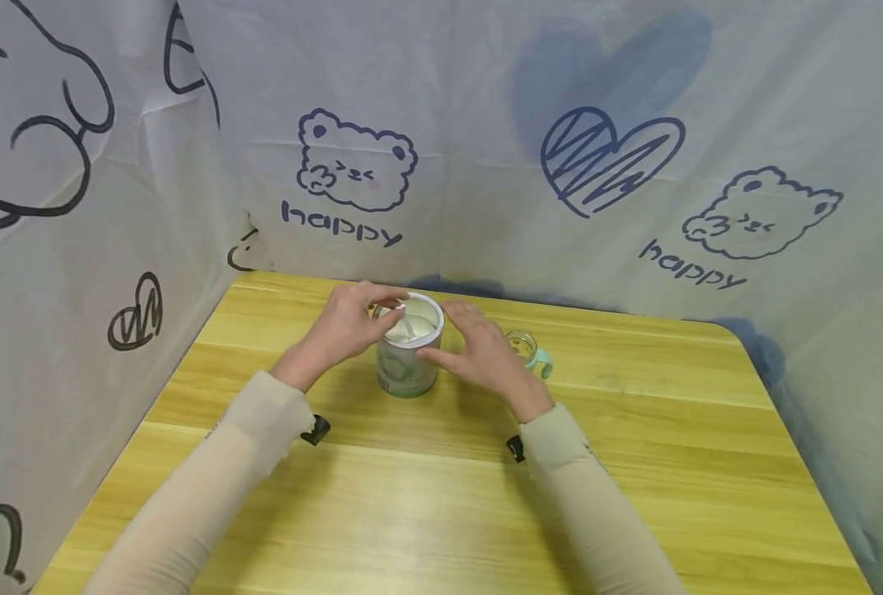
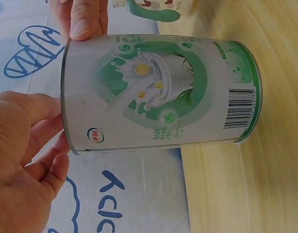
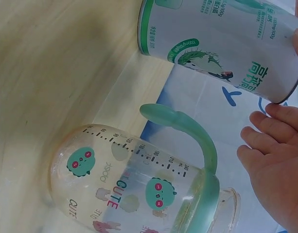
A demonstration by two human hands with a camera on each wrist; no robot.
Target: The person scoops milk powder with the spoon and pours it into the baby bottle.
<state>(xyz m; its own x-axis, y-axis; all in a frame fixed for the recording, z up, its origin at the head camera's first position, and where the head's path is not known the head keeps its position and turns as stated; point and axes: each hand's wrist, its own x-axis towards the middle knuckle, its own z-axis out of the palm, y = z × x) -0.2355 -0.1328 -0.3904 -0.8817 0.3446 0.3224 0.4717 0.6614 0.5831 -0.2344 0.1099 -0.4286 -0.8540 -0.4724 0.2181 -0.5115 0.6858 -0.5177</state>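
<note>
A white and green milk powder can (image 1: 404, 368) stands upright on the table, its top off and pale powder (image 1: 414, 328) showing inside. My left hand (image 1: 352, 318) is over the left side of its mouth, thumb and forefinger pinching a small white scoop handle (image 1: 402, 309) that dips toward the powder. Against the right side of the rim, my right hand (image 1: 486, 351) holds the can, thumb on its front and fingers farther back. Close beside that hand stands a clear baby bottle (image 3: 134, 179) with a green handle (image 3: 187, 128), its neck uncapped.
The wooden table (image 1: 426, 504) meets a white cloth backdrop (image 1: 478, 215) just behind the can. Another stretch of cloth (image 1: 166, 240) borders the left edge. Black camera mounts (image 1: 316, 430) show under both wrists.
</note>
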